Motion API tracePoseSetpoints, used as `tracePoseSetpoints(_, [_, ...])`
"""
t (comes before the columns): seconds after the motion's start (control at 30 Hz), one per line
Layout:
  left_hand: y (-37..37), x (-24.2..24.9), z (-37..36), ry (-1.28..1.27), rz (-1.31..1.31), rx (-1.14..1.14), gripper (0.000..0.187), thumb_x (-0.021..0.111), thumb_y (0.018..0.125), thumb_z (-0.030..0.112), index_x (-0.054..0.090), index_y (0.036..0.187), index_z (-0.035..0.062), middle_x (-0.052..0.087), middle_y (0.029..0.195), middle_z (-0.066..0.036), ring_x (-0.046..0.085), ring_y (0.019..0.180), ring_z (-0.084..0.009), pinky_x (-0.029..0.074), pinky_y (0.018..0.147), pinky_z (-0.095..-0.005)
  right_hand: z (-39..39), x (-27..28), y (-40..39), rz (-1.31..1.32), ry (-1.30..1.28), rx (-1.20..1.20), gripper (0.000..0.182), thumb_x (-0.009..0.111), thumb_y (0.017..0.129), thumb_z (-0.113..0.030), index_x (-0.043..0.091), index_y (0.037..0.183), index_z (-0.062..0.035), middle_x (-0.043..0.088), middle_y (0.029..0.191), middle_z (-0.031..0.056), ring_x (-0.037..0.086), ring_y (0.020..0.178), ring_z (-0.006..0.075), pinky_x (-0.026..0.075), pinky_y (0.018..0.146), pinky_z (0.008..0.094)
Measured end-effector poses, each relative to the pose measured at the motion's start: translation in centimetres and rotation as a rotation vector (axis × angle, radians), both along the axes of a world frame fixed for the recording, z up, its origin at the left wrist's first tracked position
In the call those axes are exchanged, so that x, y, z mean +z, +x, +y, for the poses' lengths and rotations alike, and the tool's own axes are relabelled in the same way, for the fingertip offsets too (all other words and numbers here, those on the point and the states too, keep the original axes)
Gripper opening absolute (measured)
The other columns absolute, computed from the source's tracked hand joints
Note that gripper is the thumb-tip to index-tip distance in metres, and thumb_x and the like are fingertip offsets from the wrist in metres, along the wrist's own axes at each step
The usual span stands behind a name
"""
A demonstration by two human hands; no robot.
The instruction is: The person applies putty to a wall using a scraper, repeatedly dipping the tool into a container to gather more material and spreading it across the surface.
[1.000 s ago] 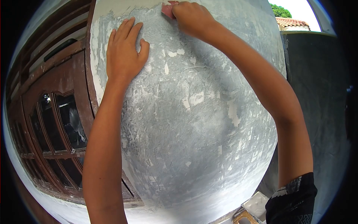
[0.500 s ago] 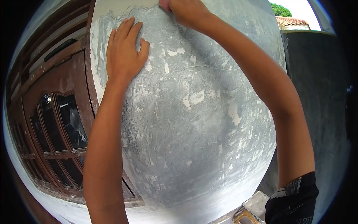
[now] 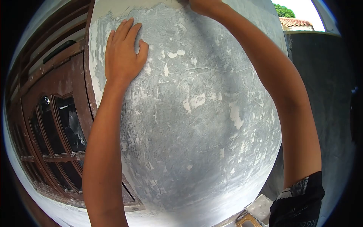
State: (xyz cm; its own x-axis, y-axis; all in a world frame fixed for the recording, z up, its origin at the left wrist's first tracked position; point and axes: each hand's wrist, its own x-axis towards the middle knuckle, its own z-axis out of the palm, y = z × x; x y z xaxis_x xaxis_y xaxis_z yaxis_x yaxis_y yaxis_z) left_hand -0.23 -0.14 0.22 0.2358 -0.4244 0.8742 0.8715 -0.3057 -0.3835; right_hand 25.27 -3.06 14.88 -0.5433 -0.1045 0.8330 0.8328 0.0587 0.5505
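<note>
A grey wall (image 3: 181,125) with pale, patchy spots and a thin crack fills the middle of the view. My left hand (image 3: 124,53) lies flat on its upper left part, fingers spread, holding nothing. At the top edge my right hand (image 3: 206,5) is closed round something dark beside the wall surface; the frame cuts off most of it, so I cannot make out what it is.
To the left is a brown wooden window frame (image 3: 79,90) with dark glass panes. A dark panel (image 3: 321,87) stands at the right, with a tiled roof (image 3: 297,23) beyond. A pale object with a yellowish frame (image 3: 249,220) sits at the bottom right.
My right hand has moved to the right and slightly up along the wall's top. The reddish thing seen in it earlier no longer shows. My left hand stays spread on the wall.
</note>
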Motion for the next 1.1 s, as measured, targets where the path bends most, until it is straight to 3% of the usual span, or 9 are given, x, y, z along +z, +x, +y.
tracePoseSetpoints(0.2, [0.0,-0.1,-0.1,0.000,0.006,-0.002,0.045,0.056,0.093,0.019,0.063,0.135,0.0056,0.056,0.149,-0.014,0.046,0.143,-0.0321,0.029,0.123,-0.0476,0.0,-11.1,-0.4,-0.030,0.089,0.066,0.009,0.058,0.089,0.003,0.063,0.097,0.0025,0.067,0.091,0.0214,0.070,0.088,0.0378,0.056,0.078,0.0484])
tracePoseSetpoints(0.37, [0.0,0.0,0.0,0.008,0.005,0.007,0.045,0.056,0.093,0.019,0.063,0.135,0.0056,0.056,0.149,-0.014,0.046,0.143,-0.0326,0.030,0.123,-0.0476,-1.4,-4.5,0.1,0.097,0.074,0.173,0.025,0.049,0.103,-0.017,0.066,0.098,0.0013,0.070,0.097,0.0252,0.068,0.093,0.0416,0.053,0.081,0.0523])
tracePoseSetpoints(0.5, [0.0,0.0,-0.1,0.005,0.003,0.015,0.045,0.056,0.093,0.019,0.063,0.135,0.0058,0.055,0.149,-0.014,0.046,0.143,-0.0329,0.030,0.123,-0.0474,-1.1,-0.1,-0.1,0.107,0.069,0.086,0.025,0.048,0.103,-0.016,0.065,0.095,0.0001,0.070,0.101,0.0251,0.068,0.095,0.0402,0.053,0.082,0.0515])
tracePoseSetpoints(0.63, [-0.1,0.0,0.0,0.003,0.009,0.011,0.045,0.056,0.093,0.019,0.063,0.136,0.0060,0.055,0.150,-0.014,0.046,0.143,-0.0328,0.030,0.123,-0.0470,0.3,-2.2,0.5,0.097,-0.103,-0.052,0.022,0.048,0.103,-0.014,0.065,0.104,-0.0013,0.070,0.101,0.0245,0.068,0.096,0.0391,0.054,0.083,0.0493])
tracePoseSetpoints(0.67, [-0.2,0.0,0.1,0.003,0.007,0.008,0.045,0.056,0.093,0.019,0.063,0.136,0.0060,0.055,0.150,-0.014,0.046,0.143,-0.0328,0.030,0.123,-0.0470,0.4,-4.2,1.4,0.096,-0.046,-0.085,0.012,0.057,0.089,0.004,0.063,0.099,0.0016,0.070,0.095,0.0200,0.071,0.088,0.0362,0.057,0.077,0.0466])
tracePoseSetpoints(0.77, [-0.1,0.1,0.0,0.012,0.003,0.016,0.045,0.056,0.093,0.019,0.063,0.135,0.0060,0.055,0.150,-0.014,0.046,0.143,-0.0328,0.031,0.122,-0.0469,-0.9,-11.1,0.7,0.037,0.061,-0.084,0.014,0.059,0.090,0.001,0.068,0.099,0.0057,0.072,0.101,0.0215,0.072,0.093,0.0376,0.061,0.076,0.0467])
tracePoseSetpoints(0.9, [0.0,0.0,-0.1,0.005,0.003,0.007,0.045,0.056,0.093,0.019,0.063,0.135,0.0060,0.055,0.150,-0.014,0.046,0.143,-0.0331,0.031,0.122,-0.0475,-2.6,-8.4,0.5,0.056,0.037,0.123,0.011,0.056,0.088,0.003,0.062,0.097,0.0030,0.069,0.093,0.0227,0.070,0.085,0.0403,0.057,0.076,0.0485])
tracePoseSetpoints(0.97, [0.0,0.0,0.0,0.008,0.003,0.012,0.045,0.056,0.093,0.019,0.063,0.135,0.0060,0.055,0.149,-0.014,0.046,0.143,-0.0332,0.031,0.122,-0.0477,-0.5,-2.9,1.0,0.182,0.114,0.132,0.019,0.050,0.102,-0.013,0.065,0.102,-0.0016,0.070,0.101,0.0243,0.069,0.094,0.0391,0.055,0.082,0.0490])
tracePoseSetpoints(1.1, [-0.1,0.1,-0.1,0.011,0.010,0.026,0.045,0.056,0.093,0.019,0.063,0.135,0.0058,0.055,0.149,-0.014,0.047,0.143,-0.0334,0.031,0.122,-0.0477,-0.1,0.1,1.5,0.155,0.081,-0.002,0.020,0.050,0.101,-0.013,0.066,0.098,-0.0011,0.070,0.096,0.0253,0.070,0.090,0.0412,0.055,0.078,0.0511])
